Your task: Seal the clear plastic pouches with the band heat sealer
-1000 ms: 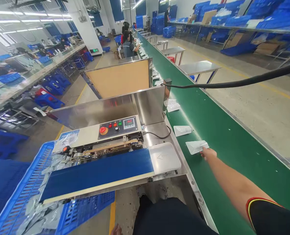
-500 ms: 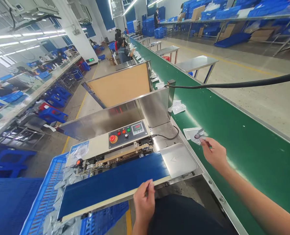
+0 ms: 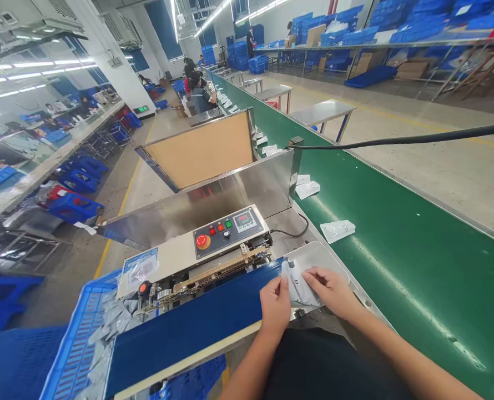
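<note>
Between my two hands is a small white-grey pouch (image 3: 297,289), over the right end of the sealing machine. My left hand (image 3: 275,303) pinches its left side, and my right hand (image 3: 328,286) pinches its upper right side. Under and left of it runs the machine's blue belt (image 3: 180,328); the metal feed plate (image 3: 332,261) lies behind my right hand. The control panel (image 3: 226,230) with a red button sits beyond the belt. Another white pouch (image 3: 337,230) rests on the green conveyor belt (image 3: 417,266), right of the machine.
More pouches (image 3: 307,188) lie farther up the conveyor. A blue crate (image 3: 74,339) with many grey pouches (image 3: 114,322) stands at the machine's left end. A black cable (image 3: 397,140) crosses above the conveyor. A tan board (image 3: 201,150) stands behind the machine; people (image 3: 201,91) sit farther back.
My right hand has moved left from the conveyor to the machine with a pouch. My left hand has moved right and up and now grips that pouch too.
</note>
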`<action>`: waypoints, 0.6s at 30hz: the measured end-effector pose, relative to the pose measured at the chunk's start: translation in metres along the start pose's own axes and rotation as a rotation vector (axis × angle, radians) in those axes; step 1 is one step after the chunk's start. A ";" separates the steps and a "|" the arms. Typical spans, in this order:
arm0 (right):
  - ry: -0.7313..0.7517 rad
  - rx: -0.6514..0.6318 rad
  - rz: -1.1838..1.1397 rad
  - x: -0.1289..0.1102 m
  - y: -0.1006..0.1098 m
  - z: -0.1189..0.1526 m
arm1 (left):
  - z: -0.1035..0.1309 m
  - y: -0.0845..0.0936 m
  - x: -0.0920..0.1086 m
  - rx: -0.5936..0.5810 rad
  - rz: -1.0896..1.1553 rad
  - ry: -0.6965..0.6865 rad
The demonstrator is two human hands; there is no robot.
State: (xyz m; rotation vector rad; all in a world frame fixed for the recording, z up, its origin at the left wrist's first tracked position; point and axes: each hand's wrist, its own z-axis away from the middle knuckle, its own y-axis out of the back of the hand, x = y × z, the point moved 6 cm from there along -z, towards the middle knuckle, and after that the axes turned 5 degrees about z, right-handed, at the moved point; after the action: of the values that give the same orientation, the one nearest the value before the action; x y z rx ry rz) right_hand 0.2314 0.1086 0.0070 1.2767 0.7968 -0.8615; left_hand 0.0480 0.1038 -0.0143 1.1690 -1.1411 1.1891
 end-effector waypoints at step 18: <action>-0.388 -0.080 -0.285 0.045 -0.017 -0.087 | -0.050 0.003 -0.058 0.394 0.202 0.380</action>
State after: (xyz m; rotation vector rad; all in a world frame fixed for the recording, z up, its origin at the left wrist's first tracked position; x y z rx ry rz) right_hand 0.2353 0.1889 -0.0514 0.8965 0.6998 -1.2493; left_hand 0.0430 0.1499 -0.0749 1.0648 -0.7662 1.7654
